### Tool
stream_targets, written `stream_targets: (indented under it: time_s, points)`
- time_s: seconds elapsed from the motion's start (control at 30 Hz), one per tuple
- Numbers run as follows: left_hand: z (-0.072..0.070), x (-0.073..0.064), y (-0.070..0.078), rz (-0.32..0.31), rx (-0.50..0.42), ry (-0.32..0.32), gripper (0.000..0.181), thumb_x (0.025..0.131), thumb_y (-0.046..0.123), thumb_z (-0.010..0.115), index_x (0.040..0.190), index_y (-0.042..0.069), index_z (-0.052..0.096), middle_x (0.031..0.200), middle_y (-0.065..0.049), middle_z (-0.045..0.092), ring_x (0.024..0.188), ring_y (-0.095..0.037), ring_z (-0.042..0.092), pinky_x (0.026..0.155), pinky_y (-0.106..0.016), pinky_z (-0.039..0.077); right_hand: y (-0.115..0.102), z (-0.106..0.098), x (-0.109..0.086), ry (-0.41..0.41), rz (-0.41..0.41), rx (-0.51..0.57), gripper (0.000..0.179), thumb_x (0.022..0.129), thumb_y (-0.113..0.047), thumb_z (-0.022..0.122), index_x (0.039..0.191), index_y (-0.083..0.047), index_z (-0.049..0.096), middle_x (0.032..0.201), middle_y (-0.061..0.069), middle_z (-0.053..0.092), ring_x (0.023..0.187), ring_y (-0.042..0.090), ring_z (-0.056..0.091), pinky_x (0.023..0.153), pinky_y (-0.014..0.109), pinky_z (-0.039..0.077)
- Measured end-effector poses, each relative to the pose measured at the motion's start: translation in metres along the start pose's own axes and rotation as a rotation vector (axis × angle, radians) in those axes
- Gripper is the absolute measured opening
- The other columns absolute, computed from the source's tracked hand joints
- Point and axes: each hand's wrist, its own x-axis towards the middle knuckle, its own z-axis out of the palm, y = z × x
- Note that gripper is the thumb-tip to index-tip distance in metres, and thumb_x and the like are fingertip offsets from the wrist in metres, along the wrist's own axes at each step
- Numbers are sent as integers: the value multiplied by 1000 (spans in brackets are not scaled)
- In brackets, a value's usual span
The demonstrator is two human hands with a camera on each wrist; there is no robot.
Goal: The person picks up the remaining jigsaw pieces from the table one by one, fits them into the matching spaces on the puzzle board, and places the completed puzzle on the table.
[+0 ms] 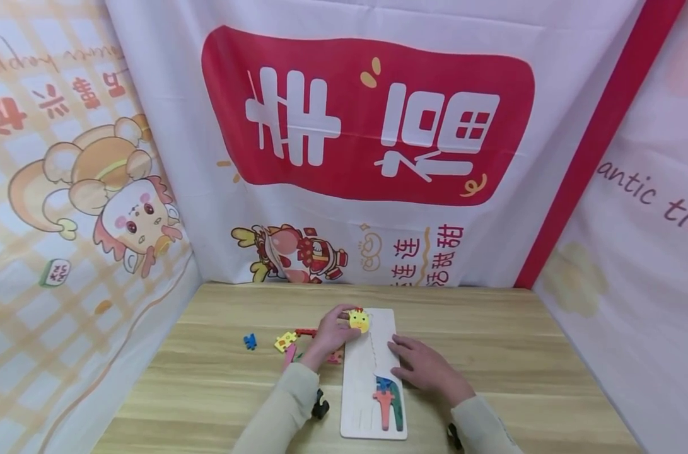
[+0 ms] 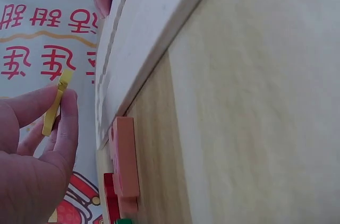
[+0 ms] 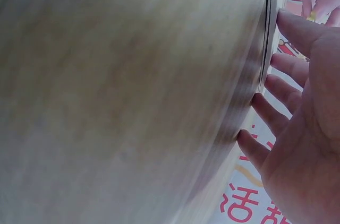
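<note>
My left hand [image 1: 331, 333] pinches a yellow giraffe-head puzzle piece [image 1: 359, 321] between thumb and fingers, over the upper part of a pale wooden puzzle board [image 1: 357, 388]. The left wrist view shows this thin yellow piece [image 2: 55, 106] edge-on in the fingers. On the board's right edge rests my right hand [image 1: 429, 369], fingers spread and fairly straight, with fingertips [image 3: 258, 100] along that edge in the right wrist view. Fitted into the lower right of the board are a blue piece [image 1: 384, 383], a salmon leg-shaped piece [image 1: 384, 408] and a green piece [image 1: 398, 410].
Loose pieces lie left of the board: a blue one [image 1: 250, 342], a yellow one [image 1: 285, 342], a red one [image 1: 306, 332] and pink ones, one a salmon block [image 2: 126, 157] close to the board. Printed cloth walls [image 1: 366, 246] stand around the wooden table [image 1: 207, 378].
</note>
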Motion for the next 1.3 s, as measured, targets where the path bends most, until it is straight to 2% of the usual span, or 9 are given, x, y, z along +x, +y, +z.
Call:
stream_targets:
  time_s: [0.17,0.3,0.53,0.7,0.87,1.0,1.17,1.3]
  points:
    - [7,7,-1,-10,6,38,63,88,7,78,146,12,53,131,-16,58,96,-23,65,79,-34,59,0,0,0,-9,-1,17,65,100,-51,62,156,-23,47,166,4,38,151,32,39,120,59,37]
    - [12,13,-3,6,28,55,62,87,5,79,143,9,53,131,-17,59,99,-24,65,81,-34,60,2,1,0,-11,7,8,64,100,-52,61,157,-25,46,167,2,37,152,31,38,121,58,36]
    - [18,19,-5,25,96,92,58,86,3,80,139,5,57,132,-18,53,93,-22,65,79,-31,60,3,1,1,3,-16,-4,64,100,-52,61,156,-24,46,166,4,38,151,33,40,121,58,37]
    - [19,22,-4,26,124,109,57,87,0,78,140,2,57,124,-18,55,101,-25,64,84,-35,61,3,1,2,3,-12,-10,64,100,-52,61,156,-24,46,166,4,38,151,32,40,121,58,37]
    - [17,23,-4,16,247,140,57,86,4,81,139,3,60,117,-14,61,98,-24,63,86,-39,60,2,0,1,-3,-3,4,64,100,-51,62,156,-24,47,166,4,38,151,32,39,121,58,37]
    - [18,25,-4,-2,326,143,59,86,8,83,140,5,61,119,-12,64,98,-23,62,89,-42,58,1,0,1,-1,-2,10,64,100,-50,62,156,-23,47,166,4,38,151,33,39,121,58,37]
    - [19,28,-5,-1,377,130,60,87,11,83,141,5,60,125,-12,64,108,-25,61,100,-47,55,3,0,1,-3,-7,-2,65,100,-51,62,156,-23,46,166,4,39,151,32,40,120,58,38]
    - [20,29,-6,-2,394,127,60,86,11,84,141,3,60,128,-14,63,113,-27,60,105,-49,53,4,1,1,-3,-8,-2,65,100,-51,62,156,-23,46,166,4,38,151,32,39,120,59,37]
